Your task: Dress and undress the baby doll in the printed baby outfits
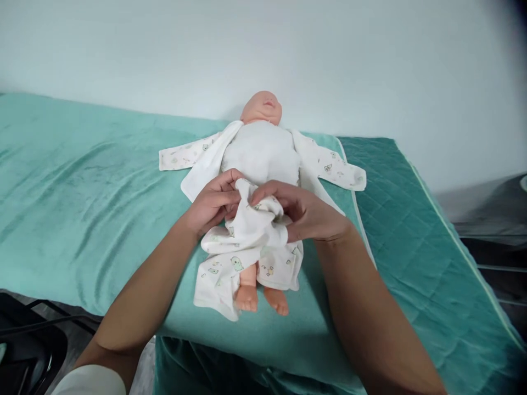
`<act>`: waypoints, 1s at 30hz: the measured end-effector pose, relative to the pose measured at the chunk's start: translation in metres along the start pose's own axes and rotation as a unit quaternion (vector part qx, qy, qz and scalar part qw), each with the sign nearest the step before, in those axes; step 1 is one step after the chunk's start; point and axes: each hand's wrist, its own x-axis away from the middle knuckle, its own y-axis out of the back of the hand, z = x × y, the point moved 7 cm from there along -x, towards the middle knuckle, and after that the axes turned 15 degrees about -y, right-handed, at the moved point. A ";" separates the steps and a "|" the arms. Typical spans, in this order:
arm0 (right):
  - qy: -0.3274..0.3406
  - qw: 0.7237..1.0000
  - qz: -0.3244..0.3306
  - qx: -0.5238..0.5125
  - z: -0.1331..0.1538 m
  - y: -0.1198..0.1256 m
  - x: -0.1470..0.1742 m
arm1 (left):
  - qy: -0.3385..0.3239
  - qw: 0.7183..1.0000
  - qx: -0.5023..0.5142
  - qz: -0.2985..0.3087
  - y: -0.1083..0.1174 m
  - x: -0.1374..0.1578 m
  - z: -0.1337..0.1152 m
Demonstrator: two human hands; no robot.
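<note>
A baby doll [263, 109] lies on its back, head toward the wall, its torso wrapped in plain white cloth. Both its arms are in the spread sleeves of an open white jacket [208, 162] with small animal prints. Over the doll's legs, a pair of printed white baby pants [267, 233] is bunched up, and two bare feet stick out below. My left hand [216, 200] pinches the bunched pants at their upper left edge. From the right, my right hand [302, 211] grips the same cloth, thumb and fingers closed on it.
A light green blanket [82, 192] covers the bed under the doll, with creases on the left. To the right lies a darker quilted cover [420, 247]. A white wall [206, 49] stands behind. Black furniture [28, 340] is at the lower left.
</note>
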 end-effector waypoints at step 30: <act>0.008 0.996 -0.092 -0.019 -0.002 0.003 -0.002 | 0.008 0.995 0.006 -0.099 0.002 0.011 0.004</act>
